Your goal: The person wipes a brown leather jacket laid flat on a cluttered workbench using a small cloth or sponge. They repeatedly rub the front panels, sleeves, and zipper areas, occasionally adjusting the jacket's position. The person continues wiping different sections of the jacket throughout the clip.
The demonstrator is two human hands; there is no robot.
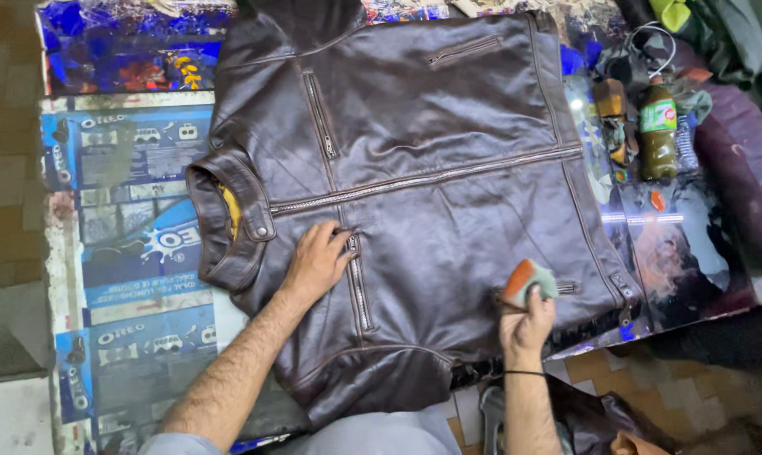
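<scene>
1. Head view: a dark brown leather jacket (415,194) lies spread flat, zipped, across a table (128,253) covered in printed plastic sheeting.
2. The left hand (318,261) presses palm-down beside the chest zip, fingers slightly spread, apparently pinning the leather taut.
3. The right hand (526,324) pinches a sponge (528,281) near the hem.
4. A bottle (657,131) stands far right.

Jacket covers the bench middle
Open bench (136,278) lies left of the jacket (431,168); a bottle (657,131) and clutter crowd the right.
</scene>
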